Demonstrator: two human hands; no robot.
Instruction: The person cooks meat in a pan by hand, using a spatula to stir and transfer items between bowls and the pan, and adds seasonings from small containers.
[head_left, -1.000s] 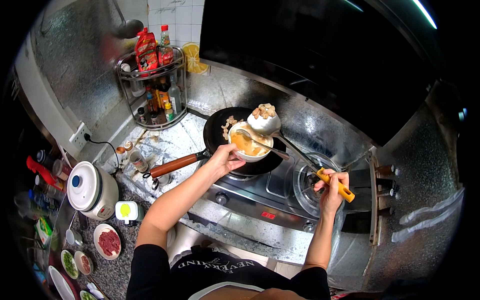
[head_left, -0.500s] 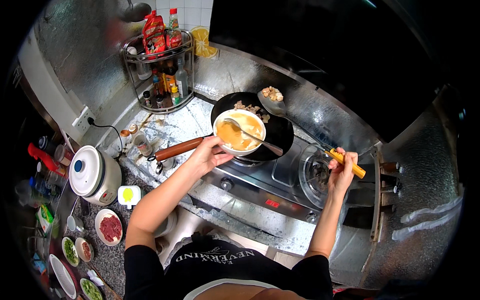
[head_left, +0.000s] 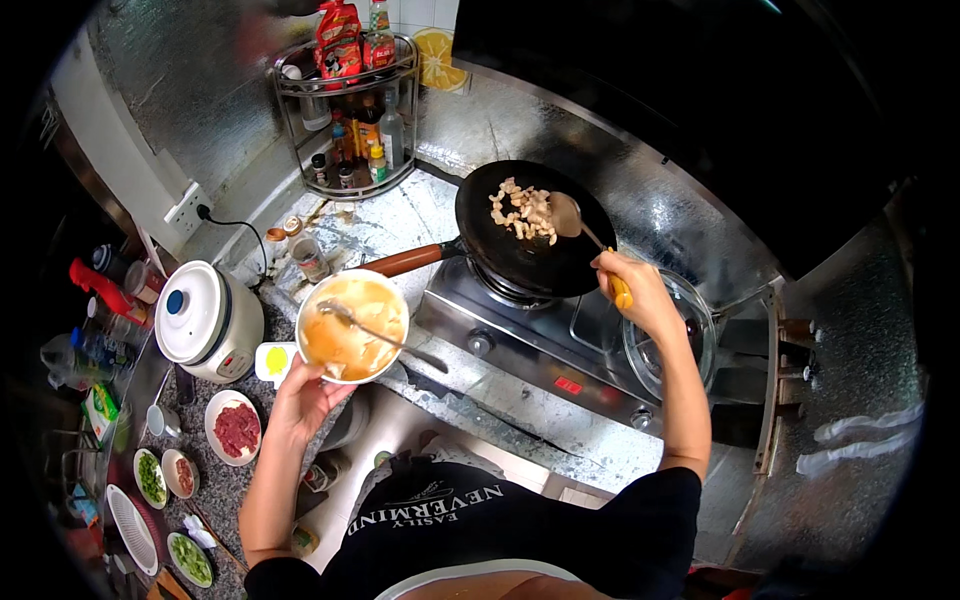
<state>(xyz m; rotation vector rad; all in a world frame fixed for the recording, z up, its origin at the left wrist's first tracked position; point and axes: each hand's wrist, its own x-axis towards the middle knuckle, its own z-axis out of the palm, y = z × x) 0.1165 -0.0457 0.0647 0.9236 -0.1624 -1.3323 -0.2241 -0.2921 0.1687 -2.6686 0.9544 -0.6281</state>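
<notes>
My left hand [head_left: 308,400] grips a white bowl [head_left: 352,326] by its near rim, level above the counter's front edge. Inside are orange-brown liquid with pale pieces and a metal spoon [head_left: 375,332] leaning across the rim. Closed round a yellow handle, my right hand [head_left: 640,290] holds a spatula [head_left: 568,215] whose metal blade rests in the black wok [head_left: 490,262]. Beside the blade lie browned chunks of food [head_left: 522,212], perhaps meat. The wok sits on the burner, its wooden handle [head_left: 410,260] pointing left toward the bowl.
A glass lid [head_left: 672,335] covers the stove's right side. Left stand a white rice cooker [head_left: 215,325], a plate of red meat [head_left: 235,428] and small bowls of chopped greens [head_left: 150,478]. A two-tier bottle rack [head_left: 347,120] occupies the back corner; a dark hood [head_left: 680,130] overhangs.
My left hand has carried the bowl from over the wok to the left and nearer me. The spatula, which held chunks raised over the wok's far edge, is now down in the wok among them.
</notes>
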